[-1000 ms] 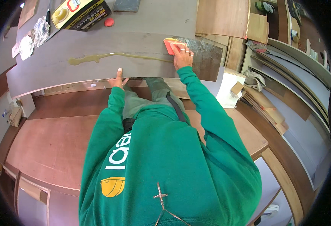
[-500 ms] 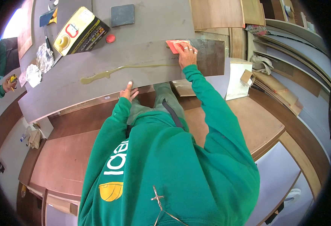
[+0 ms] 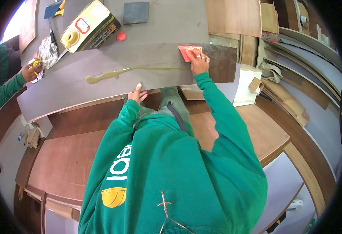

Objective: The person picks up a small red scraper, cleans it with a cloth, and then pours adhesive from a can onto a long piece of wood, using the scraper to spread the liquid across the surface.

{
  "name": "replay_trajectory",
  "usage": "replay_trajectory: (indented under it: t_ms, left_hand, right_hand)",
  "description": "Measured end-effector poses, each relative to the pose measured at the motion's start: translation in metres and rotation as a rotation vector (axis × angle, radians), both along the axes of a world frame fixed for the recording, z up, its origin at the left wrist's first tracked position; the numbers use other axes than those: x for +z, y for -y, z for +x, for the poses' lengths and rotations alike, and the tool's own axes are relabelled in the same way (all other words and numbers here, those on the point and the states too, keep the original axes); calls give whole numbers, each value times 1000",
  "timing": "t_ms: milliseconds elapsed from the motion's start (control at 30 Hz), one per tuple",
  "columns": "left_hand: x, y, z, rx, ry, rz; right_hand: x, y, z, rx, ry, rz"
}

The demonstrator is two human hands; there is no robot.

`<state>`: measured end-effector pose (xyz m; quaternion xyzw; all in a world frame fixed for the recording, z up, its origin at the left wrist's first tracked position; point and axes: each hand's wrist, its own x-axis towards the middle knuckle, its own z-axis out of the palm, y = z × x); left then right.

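A long grey-brown panel (image 3: pixel 61 93) lies across in front of me, with a greenish-yellow streak of glue (image 3: pixel 116 73) along it. The panel's right end is darker and looks wet. My right hand (image 3: pixel 199 64) grips a red flat spreader (image 3: pixel 185 53) against the panel at the streak's right end. Glue shows along the spreader's far edge. My left hand (image 3: pixel 137 94) is at the near edge, thumb on the panel's top and the other fingers stretched apart. Beyond the panel stand a yellow-and-black can (image 3: pixel 89 29) and a red cap (image 3: pixel 121 36).
A co-worker's hand (image 3: pixel 31 72) at left holds a yellow-and-black object, perhaps a tape measure, beside crumpled white rag (image 3: pixel 48 52). A dark square plate (image 3: pixel 136 13) and a blue-bladed scraper (image 3: pixel 53 9) lie farther back. Boards (image 3: pixel 286 99) and a white box (image 3: pixel 247 85) stand right.
My right hand and the spreader have shifted slightly toward me. My left hand stays at the panel's edge. The co-worker's hand has moved right, over to the rag.
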<state>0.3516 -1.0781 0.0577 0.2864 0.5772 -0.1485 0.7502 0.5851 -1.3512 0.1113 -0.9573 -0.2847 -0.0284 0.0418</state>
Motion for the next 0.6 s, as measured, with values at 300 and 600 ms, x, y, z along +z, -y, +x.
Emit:
replay_trajectory:
  t_ms: [300, 600]
  left_hand:
    - [-3, 0, -1, 13, -18, -8]
    - [-6, -3, -1, -13, -25, 4]
  right_hand:
    - [10, -3, 19, -6, 36, 40]
    - [5, 13, 12, 21, 22, -59]
